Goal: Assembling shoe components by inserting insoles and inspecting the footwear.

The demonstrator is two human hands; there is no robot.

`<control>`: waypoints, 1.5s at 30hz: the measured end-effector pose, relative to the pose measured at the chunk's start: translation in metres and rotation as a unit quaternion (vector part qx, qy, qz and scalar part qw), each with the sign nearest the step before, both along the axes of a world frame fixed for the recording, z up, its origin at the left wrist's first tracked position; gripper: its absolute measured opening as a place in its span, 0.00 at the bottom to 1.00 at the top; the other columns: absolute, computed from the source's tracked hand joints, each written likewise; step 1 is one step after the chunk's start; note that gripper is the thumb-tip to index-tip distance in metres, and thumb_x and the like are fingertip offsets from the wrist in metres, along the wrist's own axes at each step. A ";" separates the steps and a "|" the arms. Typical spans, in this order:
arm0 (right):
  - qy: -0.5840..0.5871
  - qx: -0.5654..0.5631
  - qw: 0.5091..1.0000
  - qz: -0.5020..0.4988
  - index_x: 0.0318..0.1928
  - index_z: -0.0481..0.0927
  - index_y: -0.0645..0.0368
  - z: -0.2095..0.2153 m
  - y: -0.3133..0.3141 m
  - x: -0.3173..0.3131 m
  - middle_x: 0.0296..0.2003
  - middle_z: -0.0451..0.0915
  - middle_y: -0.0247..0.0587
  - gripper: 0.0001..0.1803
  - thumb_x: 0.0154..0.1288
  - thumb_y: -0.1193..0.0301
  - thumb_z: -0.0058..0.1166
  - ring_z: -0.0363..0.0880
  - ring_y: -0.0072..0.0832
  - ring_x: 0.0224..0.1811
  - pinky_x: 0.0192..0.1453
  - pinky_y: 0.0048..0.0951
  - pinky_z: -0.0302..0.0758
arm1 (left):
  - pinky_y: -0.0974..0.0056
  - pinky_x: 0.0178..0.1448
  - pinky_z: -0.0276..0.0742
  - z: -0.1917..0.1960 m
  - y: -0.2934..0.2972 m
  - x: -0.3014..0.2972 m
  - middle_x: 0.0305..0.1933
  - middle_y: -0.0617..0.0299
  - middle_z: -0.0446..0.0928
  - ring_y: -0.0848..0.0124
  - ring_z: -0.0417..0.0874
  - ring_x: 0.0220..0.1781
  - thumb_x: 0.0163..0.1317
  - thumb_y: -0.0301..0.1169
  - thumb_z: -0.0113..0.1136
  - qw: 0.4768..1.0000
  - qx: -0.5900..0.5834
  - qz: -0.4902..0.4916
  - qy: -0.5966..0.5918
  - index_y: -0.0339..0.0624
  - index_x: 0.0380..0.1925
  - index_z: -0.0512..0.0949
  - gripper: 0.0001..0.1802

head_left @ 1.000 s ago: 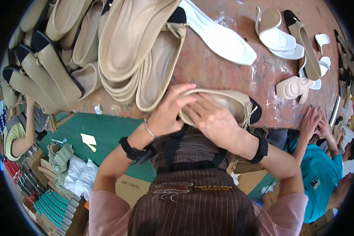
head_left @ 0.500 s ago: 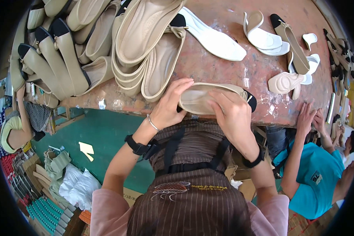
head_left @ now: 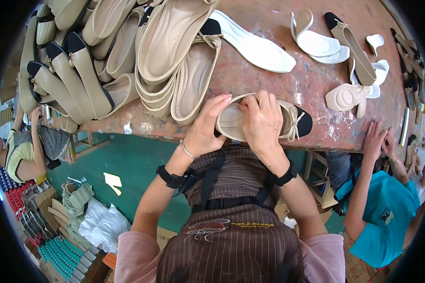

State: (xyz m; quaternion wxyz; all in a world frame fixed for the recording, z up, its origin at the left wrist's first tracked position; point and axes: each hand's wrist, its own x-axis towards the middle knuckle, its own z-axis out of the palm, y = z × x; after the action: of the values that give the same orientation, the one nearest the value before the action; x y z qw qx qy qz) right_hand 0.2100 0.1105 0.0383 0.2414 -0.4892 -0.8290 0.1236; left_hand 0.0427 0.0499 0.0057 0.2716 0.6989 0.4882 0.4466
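- The left hand (head_left: 205, 123) is part-closed around the heel of one beige shoe (head_left: 232, 121), fingertips on the far side and thumb on the near side; the palm side is hidden.
- The right hand (head_left: 262, 120) bends its fingers over the shoe's opening. Most fingertips are out of sight, so whether they pinch anything cannot be told.
- The shoe lies sideways at the near edge of the worn reddish table (head_left: 311, 89), black toe to the right. The right hand covers its middle; whether the sole touches the tabletop cannot be made out.
- The shoe pile (head_left: 104, 21) is cut off along the upper edge, and its shoes overlap too much for a sure total; three black toes stand in a row on its left.
- The white insoles (head_left: 264, 52) beyond the shoe lie stacked, their upper end partly behind the pile; the layers cannot be counted.
- On the right: one lone shoe (head_left: 356, 52), one small white piece (head_left: 374, 42) and one beige cushioned pad (head_left: 343, 97), with white pieces partly hidden beneath the lone shoe.
- Two black wristbands (head_left: 171, 178), one on each wrist; one bracelet (head_left: 189, 150), on the left.
- Two co-workers show near the sides: one teal shirt (head_left: 385, 217), one yellow-green top (head_left: 21, 158), both bent by the lens.
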 end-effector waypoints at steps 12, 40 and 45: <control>0.071 -0.050 0.996 0.034 0.32 0.79 0.59 0.007 -0.003 0.017 0.33 0.72 0.41 0.05 0.56 0.79 0.62 0.74 0.41 0.39 0.43 0.40 0.72 | 0.49 0.72 0.72 -0.003 0.001 0.001 0.67 0.42 0.72 0.44 0.75 0.68 0.39 0.13 0.67 1.000 0.015 -0.004 0.004 0.42 0.72 0.59 0.54; 0.034 -0.002 0.995 0.094 0.35 0.80 0.63 0.033 -0.021 0.070 0.51 0.83 0.46 0.14 0.42 0.86 0.60 0.78 0.48 0.55 0.59 0.43 0.78 | 0.51 0.68 0.76 0.003 0.003 0.003 0.67 0.44 0.72 0.46 0.77 0.65 0.42 0.15 0.74 1.000 -0.007 -0.020 0.010 0.47 0.70 0.64 0.51; 0.074 0.066 0.993 -0.070 0.36 0.81 0.61 0.051 -0.024 0.091 0.51 0.85 0.48 0.15 0.48 0.90 0.53 0.79 0.51 0.55 0.63 0.48 0.75 | 0.50 0.68 0.75 0.003 0.001 0.008 0.62 0.45 0.78 0.47 0.80 0.63 0.51 0.19 0.75 0.999 -0.023 0.032 0.010 0.40 0.69 0.64 0.45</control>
State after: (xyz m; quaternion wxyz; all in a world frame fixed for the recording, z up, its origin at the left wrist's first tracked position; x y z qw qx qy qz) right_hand 0.3006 0.0863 0.0890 0.3417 -0.5182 -0.7792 0.0871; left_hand 0.0511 0.0510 0.0087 0.2679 0.6811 0.5232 0.4366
